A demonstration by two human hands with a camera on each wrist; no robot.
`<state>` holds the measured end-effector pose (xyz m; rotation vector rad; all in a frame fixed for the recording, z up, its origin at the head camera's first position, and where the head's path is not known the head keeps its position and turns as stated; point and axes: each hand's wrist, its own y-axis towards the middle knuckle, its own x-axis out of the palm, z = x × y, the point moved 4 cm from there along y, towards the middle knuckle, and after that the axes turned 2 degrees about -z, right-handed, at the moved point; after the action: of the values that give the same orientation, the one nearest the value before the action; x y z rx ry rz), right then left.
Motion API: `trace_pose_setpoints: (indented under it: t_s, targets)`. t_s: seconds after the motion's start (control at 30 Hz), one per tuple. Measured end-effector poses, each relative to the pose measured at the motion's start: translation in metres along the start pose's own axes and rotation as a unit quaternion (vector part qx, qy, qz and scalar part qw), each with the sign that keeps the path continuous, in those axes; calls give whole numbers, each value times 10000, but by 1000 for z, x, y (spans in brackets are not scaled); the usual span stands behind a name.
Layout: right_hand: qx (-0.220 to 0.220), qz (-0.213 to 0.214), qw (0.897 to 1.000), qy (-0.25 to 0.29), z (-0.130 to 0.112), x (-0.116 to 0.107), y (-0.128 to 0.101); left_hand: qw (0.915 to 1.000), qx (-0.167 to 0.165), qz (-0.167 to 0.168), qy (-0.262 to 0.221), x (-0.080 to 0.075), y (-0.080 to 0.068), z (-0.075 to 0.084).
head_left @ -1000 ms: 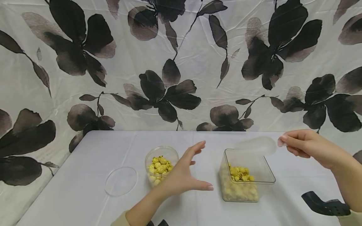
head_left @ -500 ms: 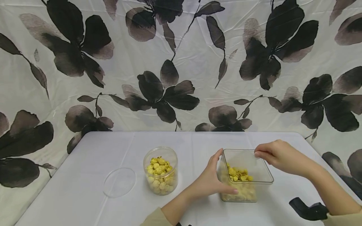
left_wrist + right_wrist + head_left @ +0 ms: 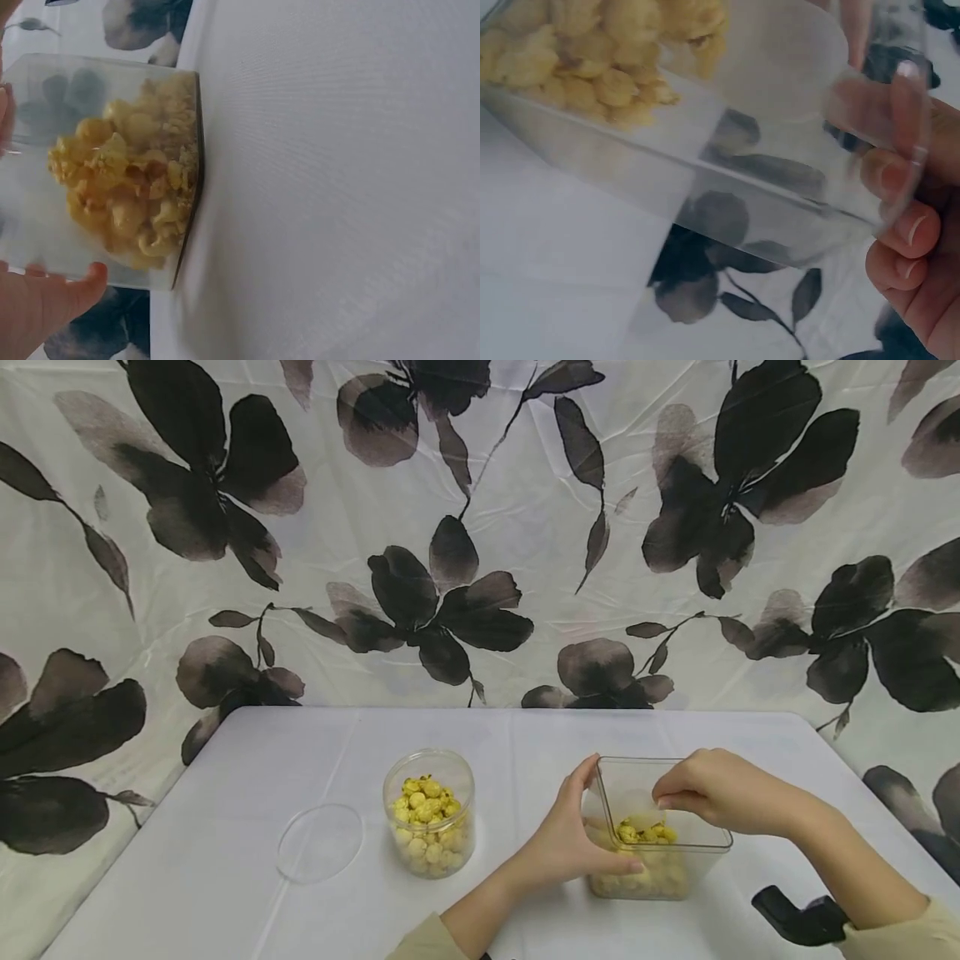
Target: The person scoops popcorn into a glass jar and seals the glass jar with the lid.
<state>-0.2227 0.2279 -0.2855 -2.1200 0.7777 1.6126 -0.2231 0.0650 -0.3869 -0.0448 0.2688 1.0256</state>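
A clear rectangular container (image 3: pixel 701 860), part filled with yellow popcorn (image 3: pixel 647 833), stands on the table's right half. Round its left side my left hand (image 3: pixel 566 839) holds it, fingers on the far side and thumb on the near wall. My right hand (image 3: pixel 723 797) is at the container's mouth, pinching a translucent plastic scoop (image 3: pixel 791 67) by its handle. In the right wrist view the scoop's bowl shows through the container wall, beside the popcorn. Popcorn lies against the base in the left wrist view, where my left fingertips (image 3: pixel 90 285) touch the wall.
A clear round jar (image 3: pixel 429 762) of popcorn stands uncovered left of the container. Farther left, a clear round lid (image 3: pixel 280 853) lies flat on the white-covered table (image 3: pixel 187 877). A floral cloth (image 3: pixel 585 552) hangs behind the table's back edge.
My right hand has brought the scoop from above the container's far right side down into it. My left hand has moved right, from beside the jar, to hold the container.
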Motion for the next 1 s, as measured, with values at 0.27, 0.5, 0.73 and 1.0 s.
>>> trace_pose_setpoints:
  t_s: [0.27,0.5,0.73,1.0]
  targets:
    - [336,-248,9959,-800,-15,-19,-9,9999,107,64,-101,0,3,0]
    - [555,475,9721,-2229,-21,-16,-9,9998,80,55,-181,-1,2,-1]
    - [238,770,9626,-2588,-22,10,4,9997,93,31,-235,0,1,-3]
    - [214,206,9890,-1449,-17,12,2,9998,96,55,-187,2,1,-4]
